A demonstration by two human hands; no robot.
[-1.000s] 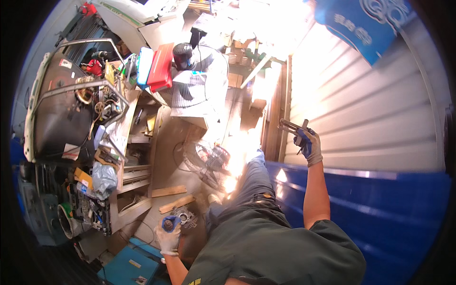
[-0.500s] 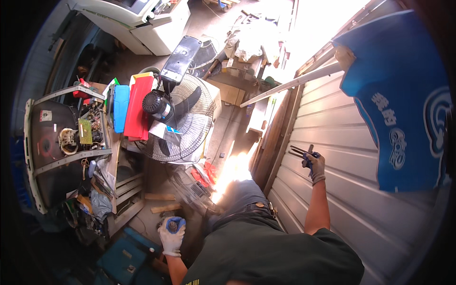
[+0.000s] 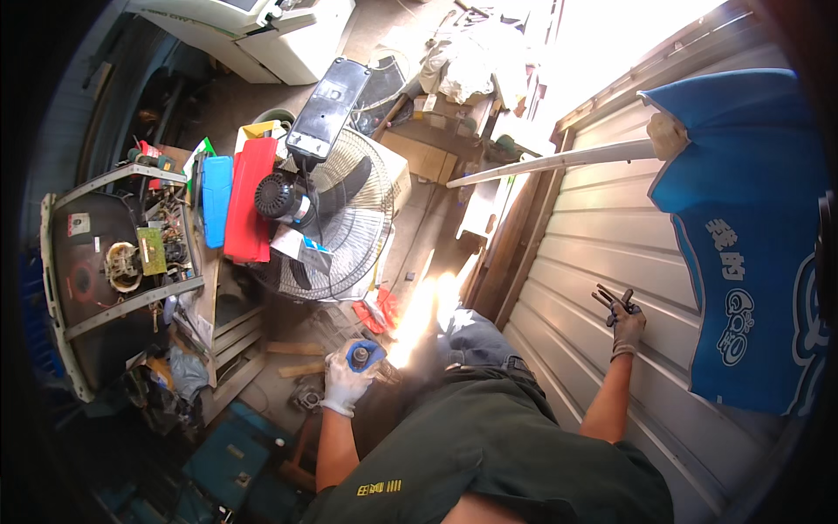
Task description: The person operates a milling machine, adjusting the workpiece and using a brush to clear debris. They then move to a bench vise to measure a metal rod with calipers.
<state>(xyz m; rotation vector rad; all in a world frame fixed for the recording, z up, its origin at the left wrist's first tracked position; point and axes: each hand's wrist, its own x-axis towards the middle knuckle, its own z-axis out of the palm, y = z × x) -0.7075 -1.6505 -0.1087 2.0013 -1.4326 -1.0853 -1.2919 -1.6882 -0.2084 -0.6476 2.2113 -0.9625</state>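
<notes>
My left hand (image 3: 347, 377), in a white glove with blue palm, is closed round a small dark cylindrical metal part (image 3: 360, 355), its end facing up. A grey metal casting (image 3: 307, 397) lies below it to the left. My right hand (image 3: 627, 327), also gloved, grips some dark metal tools (image 3: 611, 299) with long prongs, in front of the corrugated metal wall (image 3: 576, 271). Their exact kind is unclear.
A large fan (image 3: 349, 218) with red (image 3: 247, 201) and blue (image 3: 216, 201) boxes lies ahead. An open cabinet of electronics (image 3: 105, 227) is left, a blue banner (image 3: 751, 192) on a pole (image 3: 559, 162) right. Wooden boards (image 3: 297, 348) and a teal case (image 3: 223, 458) lie low.
The view has swung, bringing the fan and banner further into sight. My left hand has moved up and right with the part. My right hand has moved rightward and down in the picture.
</notes>
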